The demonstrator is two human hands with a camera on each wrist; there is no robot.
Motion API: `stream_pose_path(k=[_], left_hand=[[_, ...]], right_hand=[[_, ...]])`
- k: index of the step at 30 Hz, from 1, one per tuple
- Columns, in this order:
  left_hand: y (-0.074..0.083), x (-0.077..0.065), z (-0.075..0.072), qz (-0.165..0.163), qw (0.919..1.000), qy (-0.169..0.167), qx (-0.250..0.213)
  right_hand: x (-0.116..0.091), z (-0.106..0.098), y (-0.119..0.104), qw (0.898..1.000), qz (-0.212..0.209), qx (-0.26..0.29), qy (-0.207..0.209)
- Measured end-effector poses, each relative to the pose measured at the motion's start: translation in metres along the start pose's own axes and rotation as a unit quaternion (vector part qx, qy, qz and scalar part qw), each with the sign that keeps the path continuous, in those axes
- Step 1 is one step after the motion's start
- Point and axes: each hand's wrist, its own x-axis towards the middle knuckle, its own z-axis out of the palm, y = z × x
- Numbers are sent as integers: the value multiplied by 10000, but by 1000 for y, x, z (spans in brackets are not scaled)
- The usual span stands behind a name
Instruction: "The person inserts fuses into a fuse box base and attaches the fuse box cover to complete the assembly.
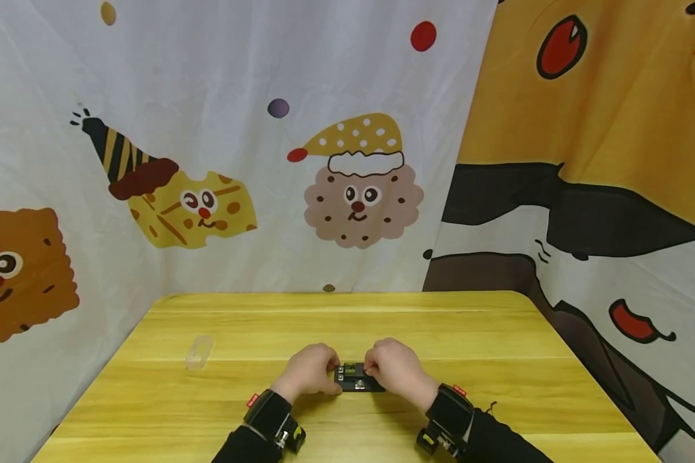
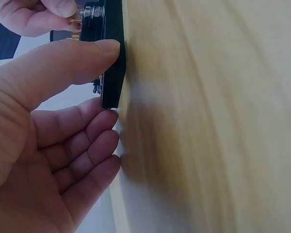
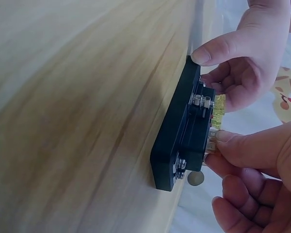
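Note:
A black fuse block [image 1: 347, 386] with metal studs and nuts lies on the wooden table between both hands. My left hand [image 1: 313, 372] holds its left end, thumb on the near edge and fingers at the far side. A yellow see-through blade fuse [image 3: 218, 109] sits on the block's top. Beside it, my right hand [image 1: 396, 368] pinches a small clear, orange-tinted blade fuse [image 3: 211, 139] between thumb and forefinger, against the block's top. Whether that fuse is fully seated is hidden by the fingertips.
A small clear plastic container [image 1: 199, 352] rests on the left part of the wooden table [image 1: 440, 321]. Behind the table hangs a cartoon-printed curtain [image 1: 226, 77], which also runs down the right side.

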Motion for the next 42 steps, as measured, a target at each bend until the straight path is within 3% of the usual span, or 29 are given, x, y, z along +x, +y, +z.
stream_pose_path(k=[8,17,25,34,42], left_hand=[[-2,0,2,-24,10000,-14,12],[-2,0,1,-7,10000,-48,44],[-1,0,1,-17,9999,-62,86],[-1,1,2,-22,10000,-50,73],[-1,-2,3,-52,10000,-63,-15]], right_hand=[[1,0,-3,9997,28,-244,32],[1,2,-10,9961,-175,-793,354],[-3,4,-5,9981,-170,-465,368],[-6,-4,5,9992,150,-186,318],[-14,-9,15,9980,540,191,-262]])
